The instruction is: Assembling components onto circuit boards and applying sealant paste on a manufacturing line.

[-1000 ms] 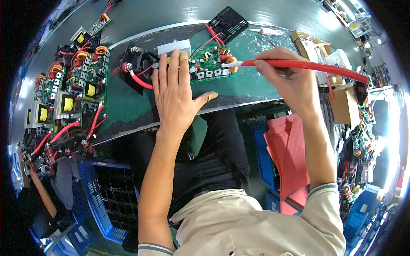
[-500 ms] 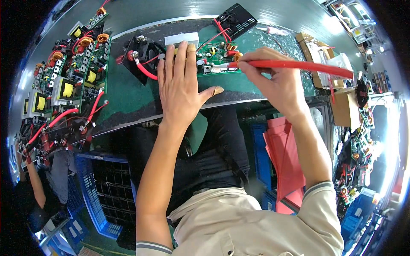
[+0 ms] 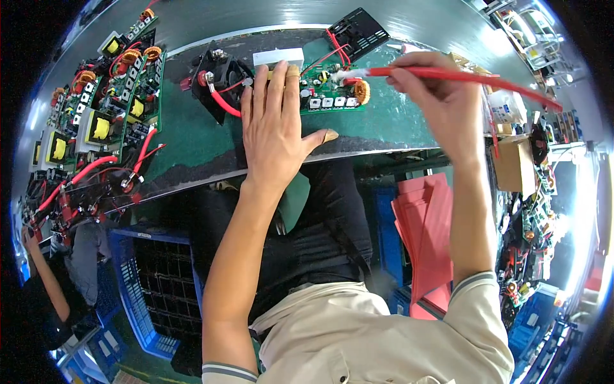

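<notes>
My left hand [image 3: 274, 131] lies flat over the left part of a green circuit board [image 3: 331, 102], its fingers reaching a pale metal block [image 3: 278, 58]. A fingertip wrap covers the thumb. My right hand [image 3: 448, 105] grips a long red-handled brush [image 3: 511, 88] whose white bristles are over the board's far right part; whether they touch it I cannot tell. A copper-wound ring coil [image 3: 362, 93] stands at the board's right end. Left of my left hand are a black fan [image 3: 224, 73] and a thick red cable [image 3: 224, 104]. Red wires join the board to a black vented panel [image 3: 358, 35].
Several finished-looking circuit boards [image 3: 102, 121] stand at the left. A tube with a nozzle [image 3: 409, 48] lies at the back right, near cardboard boxes [image 3: 515, 163]. Below the bench are a blue crate [image 3: 137, 307] and red sheets [image 3: 425, 237]. Another person's arm [image 3: 48, 275] shows at far left.
My right hand has moved right and away from me with the brush, baring the row of white-topped parts and the coil. The left hand and board have shifted slightly right.
</notes>
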The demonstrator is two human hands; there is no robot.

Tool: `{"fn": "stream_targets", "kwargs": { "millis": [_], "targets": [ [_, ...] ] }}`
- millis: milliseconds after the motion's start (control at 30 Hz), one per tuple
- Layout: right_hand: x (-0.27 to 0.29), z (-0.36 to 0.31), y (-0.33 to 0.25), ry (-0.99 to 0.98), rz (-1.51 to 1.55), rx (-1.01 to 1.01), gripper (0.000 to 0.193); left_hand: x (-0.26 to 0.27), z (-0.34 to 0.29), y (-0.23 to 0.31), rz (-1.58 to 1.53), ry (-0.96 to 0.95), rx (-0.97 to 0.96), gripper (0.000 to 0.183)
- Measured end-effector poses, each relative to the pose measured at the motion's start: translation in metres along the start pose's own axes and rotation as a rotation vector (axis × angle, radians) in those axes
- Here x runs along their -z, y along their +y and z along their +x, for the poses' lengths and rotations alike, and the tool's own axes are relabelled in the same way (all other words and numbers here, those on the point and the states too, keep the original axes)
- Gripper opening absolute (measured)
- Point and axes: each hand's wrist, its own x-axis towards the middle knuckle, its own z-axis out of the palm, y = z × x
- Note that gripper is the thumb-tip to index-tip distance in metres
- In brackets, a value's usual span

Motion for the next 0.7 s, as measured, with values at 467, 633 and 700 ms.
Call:
{"fn": "stream_targets", "kwargs": {
  "millis": [467, 633, 700],
  "targets": [
    [-0.004, -0.015, 0.0, -0.148, 0.021, 0.07, 0.018, 0.002, 0.001, 0.001, 0.034, -0.024, 0.015, 0.11],
    [-0.025, -0.011, 0.009, -0.17, -0.051, 0.192, 0.017, 0.003, -0.002, 0.001, 0.012, -0.007, -0.002, 0.108],
    [-0.024, -0.01, 0.006, -0.15, -0.068, 0.174, 0.017, 0.002, -0.003, 0.0, 0.01, -0.008, 0.004, 0.108]
  ]
}}
